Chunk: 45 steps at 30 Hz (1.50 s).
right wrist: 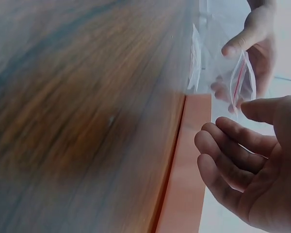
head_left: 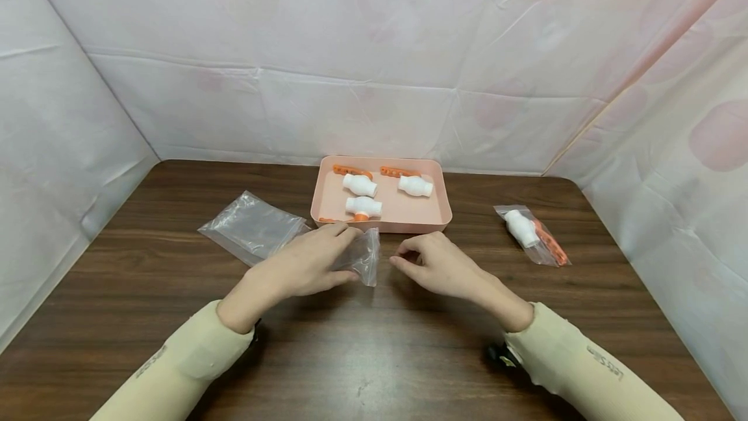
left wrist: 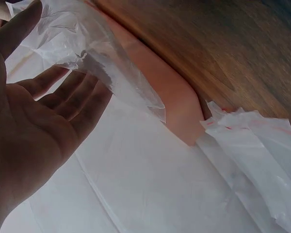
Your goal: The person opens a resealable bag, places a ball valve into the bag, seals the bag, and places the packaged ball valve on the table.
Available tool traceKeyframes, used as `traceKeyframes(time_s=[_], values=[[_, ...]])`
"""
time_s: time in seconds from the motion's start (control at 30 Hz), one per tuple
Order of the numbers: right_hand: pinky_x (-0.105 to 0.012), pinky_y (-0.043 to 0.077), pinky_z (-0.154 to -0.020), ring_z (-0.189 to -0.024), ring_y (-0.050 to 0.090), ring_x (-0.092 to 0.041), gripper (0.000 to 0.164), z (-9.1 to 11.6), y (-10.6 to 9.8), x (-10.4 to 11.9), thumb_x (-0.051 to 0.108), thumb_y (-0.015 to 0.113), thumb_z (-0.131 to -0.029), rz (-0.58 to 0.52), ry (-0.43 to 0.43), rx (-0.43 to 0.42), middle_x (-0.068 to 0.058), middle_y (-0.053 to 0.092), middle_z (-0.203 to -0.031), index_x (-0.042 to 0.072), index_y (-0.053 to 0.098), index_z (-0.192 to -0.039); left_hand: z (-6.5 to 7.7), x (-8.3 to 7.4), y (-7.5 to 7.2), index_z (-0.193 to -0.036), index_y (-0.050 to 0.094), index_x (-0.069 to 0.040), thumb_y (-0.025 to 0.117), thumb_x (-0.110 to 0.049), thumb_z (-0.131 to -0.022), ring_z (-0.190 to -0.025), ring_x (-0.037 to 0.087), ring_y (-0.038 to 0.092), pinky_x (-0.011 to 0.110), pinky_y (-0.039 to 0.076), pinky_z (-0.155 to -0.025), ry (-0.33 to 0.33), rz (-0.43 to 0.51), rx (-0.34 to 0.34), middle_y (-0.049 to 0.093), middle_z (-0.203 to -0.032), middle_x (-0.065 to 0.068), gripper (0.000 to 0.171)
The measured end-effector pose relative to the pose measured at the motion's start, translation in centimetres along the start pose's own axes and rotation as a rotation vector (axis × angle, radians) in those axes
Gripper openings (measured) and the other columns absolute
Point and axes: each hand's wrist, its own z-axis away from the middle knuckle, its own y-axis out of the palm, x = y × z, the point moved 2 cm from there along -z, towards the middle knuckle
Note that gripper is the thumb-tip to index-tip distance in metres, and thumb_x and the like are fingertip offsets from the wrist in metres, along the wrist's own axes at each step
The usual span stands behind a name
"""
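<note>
My left hand [head_left: 308, 262] holds a clear zip-lock bag [head_left: 368, 253] between thumb and fingers in front of the tray. In the right wrist view the bag's mouth [right wrist: 238, 82], with a red line along its seal, gapes slightly toward my right hand [right wrist: 247, 160]. That hand has loosely bent fingers and holds nothing; a small gap parts it from the bag. Behind both hands is a pink tray [head_left: 403, 227] with white ball valves [head_left: 415, 186] and orange handles [head_left: 352, 171] in it. The front valve [head_left: 363, 206] lies against an orange part.
Flat clear bags [head_left: 251, 225] lie on the dark wooden table [head_left: 362, 369] to the left of the tray. At the right lies a bag holding a white valve [head_left: 522, 228] and an orange handle [head_left: 550, 243]. Pale curtains [head_left: 350, 51] enclose the back and sides.
</note>
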Motion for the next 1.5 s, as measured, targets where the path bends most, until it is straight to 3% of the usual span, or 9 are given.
traceKeyframes(time_s=[0.3,0.7,0.97,1.1,1.33,1.5], values=[[-0.022,0.034,-0.045,-0.046,0.035,0.001,0.019,-0.4,0.4,0.6,0.024,0.061,-0.095,-0.044,-0.007,-0.001,0.013,0.044,-0.056,0.012,0.070,-0.083,-0.4,-0.7,0.3,-0.128,0.051,-0.009,0.075,-0.041,-0.082,-0.100,0.015,0.054,0.033,0.047,-0.088,0.068,-0.027,-0.029,0.053,-0.112,0.000,0.060],[-0.023,0.040,-0.050,-0.052,0.044,-0.002,0.014,-0.3,0.4,0.2,0.013,0.062,-0.090,-0.150,0.066,-0.025,0.007,0.055,-0.064,0.015,0.066,-0.076,-0.5,-0.8,0.2,-0.132,0.048,-0.007,0.075,-0.041,-0.083,-0.103,0.016,0.053,0.036,0.044,-0.092,0.100,0.004,-0.096,0.053,-0.117,0.004,0.065],[-0.026,0.042,-0.055,-0.061,0.051,-0.012,0.016,-0.4,0.0,0.3,0.012,0.060,-0.091,-0.235,0.074,-0.058,0.010,0.054,-0.066,0.011,0.065,-0.076,-0.3,-0.1,0.4,-0.145,0.034,-0.011,0.078,-0.039,-0.079,-0.114,0.020,0.050,0.039,0.040,-0.099,0.073,0.048,-0.096,0.048,-0.128,0.005,0.085],[-0.026,0.042,-0.056,-0.061,0.051,-0.012,0.016,-0.4,-0.1,0.1,0.013,0.060,-0.092,-0.248,0.086,-0.055,0.009,0.055,-0.066,0.010,0.066,-0.078,-0.3,0.2,0.4,-0.143,0.038,-0.011,0.079,-0.038,-0.079,-0.115,0.019,0.051,0.039,0.041,-0.098,0.046,0.070,-0.074,0.049,-0.127,0.005,0.081],[-0.025,0.045,-0.056,-0.062,0.053,-0.008,0.006,-0.3,0.1,-0.1,0.014,0.066,-0.089,-0.174,0.109,-0.132,0.007,0.058,-0.071,0.014,0.063,-0.084,-0.3,0.3,0.4,-0.137,0.046,-0.010,0.078,-0.039,-0.079,-0.111,0.020,0.052,0.042,0.040,-0.097,0.063,0.001,-0.099,0.053,-0.122,0.004,0.072],[-0.025,0.043,-0.054,-0.059,0.051,-0.008,0.010,-0.4,0.1,-0.1,0.017,0.071,-0.085,-0.185,0.122,-0.157,0.008,0.056,-0.067,0.020,0.063,-0.081,-0.2,0.1,0.6,-0.134,0.049,-0.009,0.077,-0.042,-0.079,-0.108,0.020,0.052,0.042,0.043,-0.094,0.054,-0.063,-0.109,0.052,-0.120,0.004,0.070]])
